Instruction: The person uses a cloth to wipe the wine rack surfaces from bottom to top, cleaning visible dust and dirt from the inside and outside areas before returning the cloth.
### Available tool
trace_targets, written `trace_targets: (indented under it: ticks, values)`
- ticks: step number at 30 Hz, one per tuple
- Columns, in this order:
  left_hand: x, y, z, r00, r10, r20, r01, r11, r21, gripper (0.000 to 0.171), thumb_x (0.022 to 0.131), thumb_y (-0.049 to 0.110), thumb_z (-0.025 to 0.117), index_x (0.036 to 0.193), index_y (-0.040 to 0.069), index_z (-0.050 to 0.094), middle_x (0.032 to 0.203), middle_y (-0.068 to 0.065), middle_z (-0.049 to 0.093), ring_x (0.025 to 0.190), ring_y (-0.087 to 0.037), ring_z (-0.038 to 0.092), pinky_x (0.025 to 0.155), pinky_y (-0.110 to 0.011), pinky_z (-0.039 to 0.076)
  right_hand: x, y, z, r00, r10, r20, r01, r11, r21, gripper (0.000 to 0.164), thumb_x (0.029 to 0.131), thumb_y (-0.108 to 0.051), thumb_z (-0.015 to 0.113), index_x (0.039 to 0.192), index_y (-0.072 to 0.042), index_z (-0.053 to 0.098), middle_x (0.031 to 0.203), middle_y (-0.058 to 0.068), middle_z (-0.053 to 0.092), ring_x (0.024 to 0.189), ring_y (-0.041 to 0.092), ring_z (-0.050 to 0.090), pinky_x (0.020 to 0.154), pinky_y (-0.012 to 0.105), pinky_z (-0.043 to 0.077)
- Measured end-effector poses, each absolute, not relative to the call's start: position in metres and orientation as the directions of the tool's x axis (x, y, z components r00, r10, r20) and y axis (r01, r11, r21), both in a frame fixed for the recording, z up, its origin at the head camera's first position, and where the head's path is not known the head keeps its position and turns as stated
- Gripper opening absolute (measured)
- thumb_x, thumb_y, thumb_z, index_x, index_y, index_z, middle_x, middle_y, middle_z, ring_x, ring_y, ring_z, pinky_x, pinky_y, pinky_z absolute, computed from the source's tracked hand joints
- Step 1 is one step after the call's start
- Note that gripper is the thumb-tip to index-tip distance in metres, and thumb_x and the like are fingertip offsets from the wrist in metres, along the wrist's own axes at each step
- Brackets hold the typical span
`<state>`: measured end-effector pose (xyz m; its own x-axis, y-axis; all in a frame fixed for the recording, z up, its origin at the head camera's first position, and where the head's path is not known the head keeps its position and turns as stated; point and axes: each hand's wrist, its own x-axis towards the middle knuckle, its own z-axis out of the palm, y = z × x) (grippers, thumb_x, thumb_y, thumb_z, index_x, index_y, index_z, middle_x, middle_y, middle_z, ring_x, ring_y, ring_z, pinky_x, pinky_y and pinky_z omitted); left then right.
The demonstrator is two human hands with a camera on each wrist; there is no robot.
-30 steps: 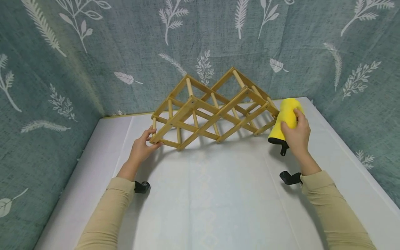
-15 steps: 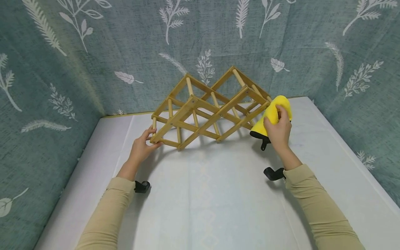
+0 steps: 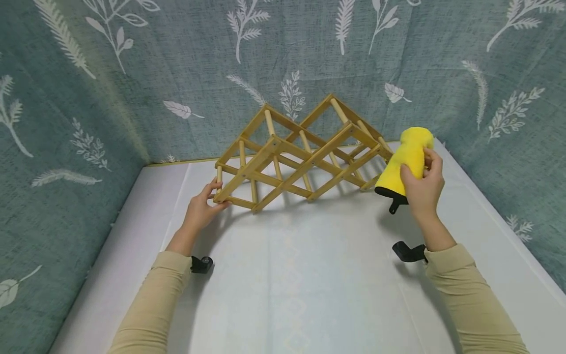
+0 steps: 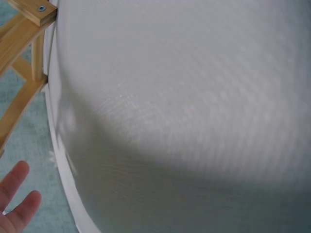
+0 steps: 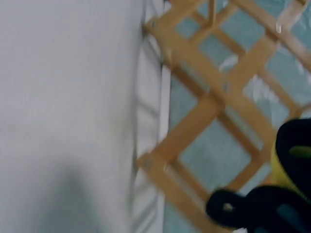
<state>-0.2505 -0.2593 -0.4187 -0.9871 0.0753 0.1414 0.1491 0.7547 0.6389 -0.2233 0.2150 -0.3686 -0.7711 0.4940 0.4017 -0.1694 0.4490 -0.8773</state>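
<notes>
A folding wooden wine rack stands at the back of the white table in the head view. My left hand holds its left end, thumb at the front lower slat and fingers at the end dowel. In the left wrist view, fingertips show below the rack's slats. At the right end, my right hand grips a yellow plush mitt-like cloth with a black cuff and a holed black tab. The right wrist view shows the cuff's opening and the tab before the rack. Whether the cloth touches the rack cannot be told.
The white-covered table spreads in front of the rack. A teal curtain with white leaf prints stands close behind and at both sides. A black wrist camera mount sticks out inward from the right sleeve, another from the left.
My right hand moved the yellow cloth left and inward over the rack's right end, then back out to the right and slightly up. The left hand and the rack have stayed put.
</notes>
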Motion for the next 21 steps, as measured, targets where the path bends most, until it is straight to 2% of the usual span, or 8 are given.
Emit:
trace_targets:
  ticks: [2,4,7,9,14,21]
  values:
    - [-0.251,-0.260,-0.419,-0.987,0.073,0.142,0.148,0.755,0.639,0.061,0.080,0.028,0.071,0.133,0.014,0.044,0.149,-0.002,0.027,0.114,-0.038,0.051,0.089,-0.055,0.040,-0.225,0.225,-0.372,-0.749,0.521,0.410,-0.132,0.489,-0.862,0.049,0.084,-0.017,0.056,0.130,-0.007,0.043,0.117,0.010,0.051,0.092,0.013,0.050,0.076,0.022,0.042]
    - [-0.252,-0.261,-0.418,-0.988,0.073,0.140,0.146,0.753,0.641,0.061,0.080,0.028,0.070,0.133,0.014,0.044,0.149,-0.002,0.028,0.114,-0.038,0.051,0.089,-0.055,0.040,-0.227,0.233,-0.377,-0.753,0.525,0.396,-0.085,0.520,-0.850,0.050,0.084,-0.016,0.054,0.131,-0.004,0.043,0.121,0.014,0.050,0.100,0.021,0.049,0.082,0.032,0.041]
    - [-0.253,-0.261,-0.419,-0.989,0.078,0.127,0.142,0.753,0.642,0.060,0.081,0.028,0.070,0.133,0.014,0.043,0.149,-0.003,0.028,0.115,-0.038,0.050,0.089,-0.056,0.040,-0.231,0.237,-0.386,-0.803,0.481,0.353,-0.033,0.554,-0.832,0.052,0.084,-0.014,0.051,0.133,-0.001,0.040,0.127,0.019,0.047,0.111,0.031,0.045,0.090,0.046,0.037]
    - [-0.254,-0.260,-0.419,-0.990,0.084,0.114,0.138,0.757,0.639,0.060,0.082,0.028,0.069,0.134,0.014,0.043,0.149,-0.004,0.027,0.116,-0.038,0.050,0.089,-0.056,0.040,-0.233,0.234,-0.391,-0.837,0.440,0.326,-0.016,0.576,-0.817,0.053,0.085,-0.014,0.050,0.134,0.000,0.038,0.130,0.021,0.045,0.114,0.036,0.043,0.093,0.050,0.034]
    - [-0.255,-0.258,-0.418,-0.992,0.090,0.094,0.129,0.766,0.629,0.060,0.083,0.031,0.068,0.135,0.015,0.041,0.148,-0.008,0.031,0.117,-0.038,0.048,0.088,-0.056,0.040,-0.239,0.218,-0.398,-0.864,0.369,0.342,-0.046,0.619,-0.784,0.051,0.085,-0.011,0.050,0.133,0.001,0.039,0.128,0.024,0.043,0.112,0.039,0.043,0.091,0.053,0.034]
    - [-0.255,-0.265,-0.414,-0.989,0.108,0.102,0.148,0.798,0.585,0.060,0.084,0.031,0.066,0.135,0.013,0.039,0.149,-0.009,0.028,0.119,-0.041,0.045,0.090,-0.056,0.039,-0.244,0.197,-0.389,-0.872,0.349,0.342,-0.085,0.581,-0.809,0.050,0.084,-0.011,0.050,0.132,0.000,0.040,0.127,0.022,0.044,0.105,0.035,0.045,0.085,0.048,0.037]
